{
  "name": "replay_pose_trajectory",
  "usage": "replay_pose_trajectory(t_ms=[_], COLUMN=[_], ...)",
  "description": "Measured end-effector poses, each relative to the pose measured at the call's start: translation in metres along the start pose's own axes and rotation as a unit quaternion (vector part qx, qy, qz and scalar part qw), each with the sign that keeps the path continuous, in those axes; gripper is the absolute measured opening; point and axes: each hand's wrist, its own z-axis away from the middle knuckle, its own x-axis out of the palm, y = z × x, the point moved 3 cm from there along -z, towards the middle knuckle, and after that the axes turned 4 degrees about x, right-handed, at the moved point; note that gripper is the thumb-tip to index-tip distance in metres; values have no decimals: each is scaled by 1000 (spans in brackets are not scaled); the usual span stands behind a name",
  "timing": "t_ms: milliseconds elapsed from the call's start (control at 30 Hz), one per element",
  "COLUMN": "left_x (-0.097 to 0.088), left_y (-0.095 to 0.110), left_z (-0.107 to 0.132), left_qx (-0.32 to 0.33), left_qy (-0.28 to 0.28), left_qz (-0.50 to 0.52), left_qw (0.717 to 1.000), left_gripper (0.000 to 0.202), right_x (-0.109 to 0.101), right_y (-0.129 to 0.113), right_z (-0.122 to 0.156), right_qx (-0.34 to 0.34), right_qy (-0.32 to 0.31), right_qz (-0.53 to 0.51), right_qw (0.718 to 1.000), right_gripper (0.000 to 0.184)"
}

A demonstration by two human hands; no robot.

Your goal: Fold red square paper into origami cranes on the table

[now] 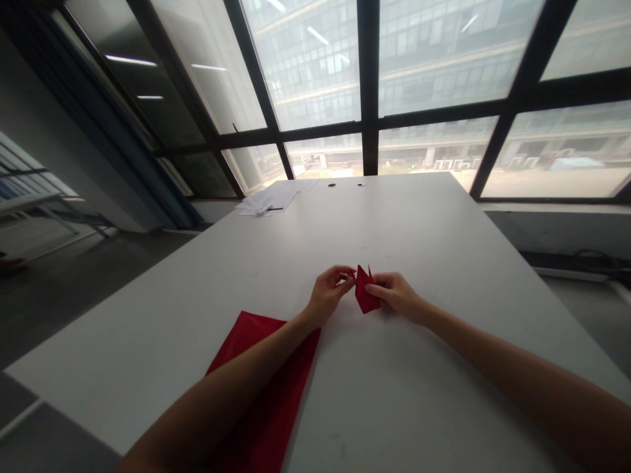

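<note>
A small folded red paper piece (pixel 365 293) is held just above the white table (pixel 419 223), between both hands. My left hand (pixel 329 291) pinches its upper left edge with curled fingers. My right hand (pixel 397 293) grips its right side, thumb and fingers closed on the paper. The piece ends in two short points at the top. Under my left forearm lies a larger flat sheet of red paper (pixel 276 401), partly hidden by the arm.
A stack of white papers (pixel 273 197) with a dark pen lies at the table's far left corner. Two small dark round objects (pixel 332 185) sit near the far edge. Large windows stand behind the table; floor drops away on both sides.
</note>
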Motion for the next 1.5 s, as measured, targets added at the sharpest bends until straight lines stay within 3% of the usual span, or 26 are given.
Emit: replay_pose_trajectory(t_ms=[233,400,767,1033,1267,1500], left_x=[4,5,6,6,5,8], left_y=[10,13,14,7,1,0], left_z=[2,5,6,6,4,5], left_qx=[58,67,69,17,-30,-73], left_qy=[-23,-24,-7,22,8,-13], left_qz=[-19,-90,-77,-25,26,-40], left_qw=[998,993,995,999,999,996], left_gripper=[23,20,20,31,37,33], right_x=[-1,-1,1,1,-1,-1], right_y=[-2,-1,-4,-2,-1,1], right_z=[0,-1,2,3,2,1], right_qx=[-15,-30,-61,-65,-66,-46], right_qy=[12,40,93,110,114,95], right_qz=[19,17,66,82,78,74], right_qw=[1000,999,992,988,988,992], right_gripper=[35,36,30,26,24,27])
